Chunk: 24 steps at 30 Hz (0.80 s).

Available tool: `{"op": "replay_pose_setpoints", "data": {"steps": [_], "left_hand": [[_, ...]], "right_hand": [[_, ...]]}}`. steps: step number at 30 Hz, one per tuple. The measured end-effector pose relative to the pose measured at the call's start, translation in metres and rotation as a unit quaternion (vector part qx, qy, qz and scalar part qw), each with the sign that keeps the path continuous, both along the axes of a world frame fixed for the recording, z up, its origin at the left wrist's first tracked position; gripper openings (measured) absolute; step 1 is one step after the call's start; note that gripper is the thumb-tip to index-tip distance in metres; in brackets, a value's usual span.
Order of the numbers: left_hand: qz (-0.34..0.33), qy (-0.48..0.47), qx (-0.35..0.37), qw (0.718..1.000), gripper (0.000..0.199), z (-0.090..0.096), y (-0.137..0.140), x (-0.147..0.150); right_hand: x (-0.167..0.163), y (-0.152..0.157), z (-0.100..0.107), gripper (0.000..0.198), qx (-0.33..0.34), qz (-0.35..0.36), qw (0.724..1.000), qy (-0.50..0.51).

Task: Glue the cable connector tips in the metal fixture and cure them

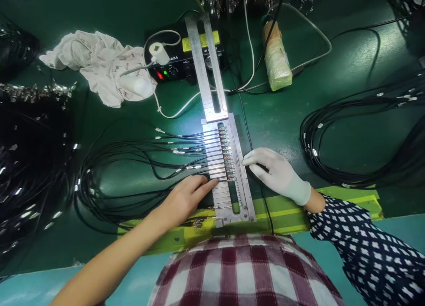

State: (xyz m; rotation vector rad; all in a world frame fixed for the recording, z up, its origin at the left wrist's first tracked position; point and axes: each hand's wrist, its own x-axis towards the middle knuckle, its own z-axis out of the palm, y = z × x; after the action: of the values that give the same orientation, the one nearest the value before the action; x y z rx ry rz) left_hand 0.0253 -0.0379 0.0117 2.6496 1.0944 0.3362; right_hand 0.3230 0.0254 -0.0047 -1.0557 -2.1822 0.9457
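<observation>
A slotted metal fixture (223, 213) lies in front of me, with several black cables (189, 137) laid side by side across its upper part. Their stripped, coppery ends line up over the slot. My bare left hand (187, 197) is at the fixture's lower left, thumb and forefinger closed on one black cable at the grooves. Past those fingertips, the cable's end reaches the slot. My right hand (277, 173), in a white glove, rests its fingertips against the fixture's right edge. Its fingers are apart and nothing shows between them.
Beyond the fixture stands a black control box (171, 71) with lit indicators and a metal bar (199, 53) over it. A crumpled white cloth (96, 62) lies left of the box, a wrapped block (279, 64) right of it. Coiled cables (308, 137) lie at right, more bundles (29, 164) at left.
</observation>
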Motion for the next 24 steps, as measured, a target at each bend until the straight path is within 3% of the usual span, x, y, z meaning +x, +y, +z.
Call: {"op": "replay_pose_setpoints", "data": {"steps": [10, 16, 24], "left_hand": [[0.001, -0.037, -0.057, 0.998, 0.039, -0.003, 0.002, 0.004], [0.056, -0.004, 0.036, 0.998, 0.04, -0.004, -0.01, 0.006], [0.033, 0.033, 0.061, 0.997, 0.036, -0.006, -0.014, 0.011]], "right_hand": [[0.001, 0.0, -0.003, 0.02, 0.005, -0.003, 1.0, 0.006], [0.001, -0.001, -0.003, 0.019, 0.007, -0.007, 1.0, 0.002], [-0.003, 0.003, -0.002, 0.022, -0.003, -0.019, 1.0, -0.006]]}}
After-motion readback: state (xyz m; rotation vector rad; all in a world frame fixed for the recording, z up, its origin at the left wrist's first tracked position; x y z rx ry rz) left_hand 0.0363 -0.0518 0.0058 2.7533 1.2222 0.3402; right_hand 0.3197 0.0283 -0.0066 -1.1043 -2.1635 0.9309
